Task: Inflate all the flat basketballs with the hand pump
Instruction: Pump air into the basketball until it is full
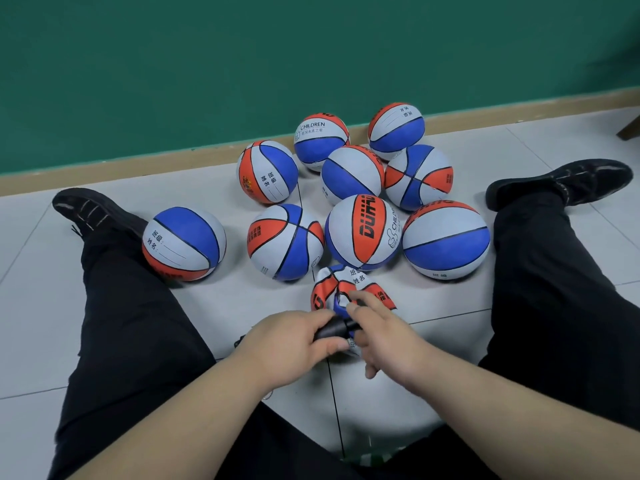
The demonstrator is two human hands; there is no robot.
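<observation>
Tiled floor (34,306), green wall (311,46) behind: L hand (294,344) grips black pump (334,329), R hand (388,334) pinches its tip at flat ball (349,285); inflated balls (363,233) crowd just beyond, rear ball (320,140) by wall marked "CHILDREN".

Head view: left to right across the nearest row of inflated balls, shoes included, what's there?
Left shoe → ball beside left leg → crossing-seam ball → DUHAO ball → white-and-blue ball → right shoe.

The basketballs (363,233) carry orange-red, blue and pale grey panels divided by black seams; the hand pump (333,329) and trousers (131,323) are black, the floor (242,306) is pale grey tile, and the wall (242,64) is green with a tan skirting (138,172).
</observation>
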